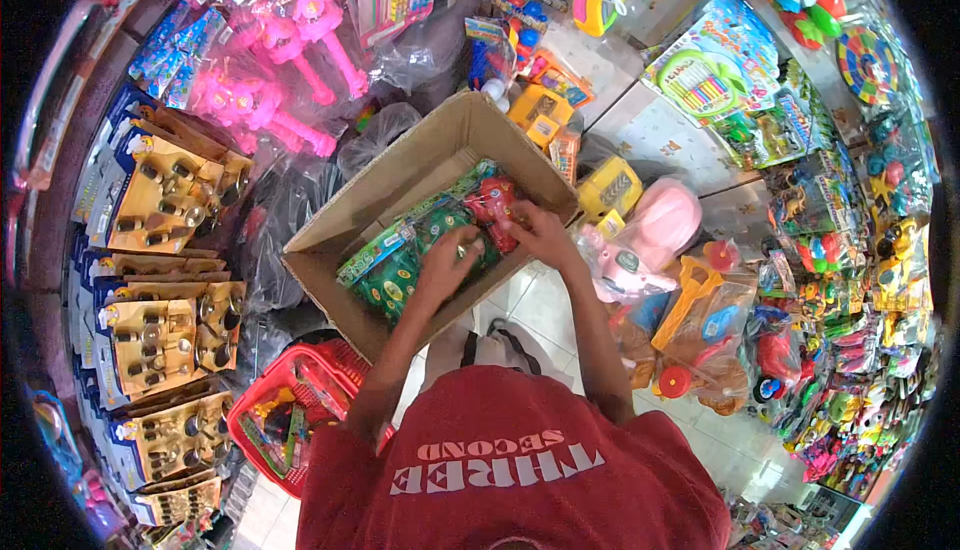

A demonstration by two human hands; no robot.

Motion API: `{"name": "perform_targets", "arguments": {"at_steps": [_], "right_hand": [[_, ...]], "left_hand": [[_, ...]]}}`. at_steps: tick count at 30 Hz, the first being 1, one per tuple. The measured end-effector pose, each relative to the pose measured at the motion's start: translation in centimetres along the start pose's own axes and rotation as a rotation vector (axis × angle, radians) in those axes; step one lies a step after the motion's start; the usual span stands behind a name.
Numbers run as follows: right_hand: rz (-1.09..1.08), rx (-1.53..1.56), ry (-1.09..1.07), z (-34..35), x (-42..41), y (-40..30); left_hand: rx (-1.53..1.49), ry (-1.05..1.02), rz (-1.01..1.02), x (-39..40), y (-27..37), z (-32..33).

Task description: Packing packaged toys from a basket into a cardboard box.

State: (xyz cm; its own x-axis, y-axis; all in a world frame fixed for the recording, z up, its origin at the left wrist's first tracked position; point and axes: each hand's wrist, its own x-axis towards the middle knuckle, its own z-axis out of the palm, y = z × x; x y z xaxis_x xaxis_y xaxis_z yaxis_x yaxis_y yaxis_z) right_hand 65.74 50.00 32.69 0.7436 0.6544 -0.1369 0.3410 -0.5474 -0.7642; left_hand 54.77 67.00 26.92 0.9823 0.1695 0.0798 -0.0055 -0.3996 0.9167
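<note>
An open cardboard box (405,163) stands tilted before me, with several bagged toys inside. Green toys in clear packaging (382,272) with printed header cards lie along its bottom. My left hand (448,261) rests over the green packs with its fingers bent; its grasp is partly hidden. At the box's right side, my right hand (541,233) has its fingers and thumb on the edge of a red packaged toy (491,201). The red toy lies beside and partly over the green ones.
A red plastic basket (255,392) holding toys sits left of my body. Carded toy sets (165,190) hang along the left. Pink bagged toys (315,17) lie at the upper left. Yellow boxes (611,188), a pink bagged toy (664,216) and an orange toy (686,298) crowd the right.
</note>
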Motion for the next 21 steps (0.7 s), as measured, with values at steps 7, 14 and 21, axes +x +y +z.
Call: {"name": "perform_targets", "arguments": {"at_steps": [7,14,21], "right_hand": [[0.089,0.671,0.028,2.1,-11.5,3.1],[0.468,0.041,-0.374,11.5,-20.8,17.5],[1.108,0.544,-0.388,19.8,-34.5,24.2]], "left_hand": [[-0.226,-0.033,-0.052,-9.0,8.2,3.0],[-0.110,-0.225,-0.177,-16.9,-2.1,12.0],[0.347,-0.520,-0.440,-28.1,-11.9,14.0]]}}
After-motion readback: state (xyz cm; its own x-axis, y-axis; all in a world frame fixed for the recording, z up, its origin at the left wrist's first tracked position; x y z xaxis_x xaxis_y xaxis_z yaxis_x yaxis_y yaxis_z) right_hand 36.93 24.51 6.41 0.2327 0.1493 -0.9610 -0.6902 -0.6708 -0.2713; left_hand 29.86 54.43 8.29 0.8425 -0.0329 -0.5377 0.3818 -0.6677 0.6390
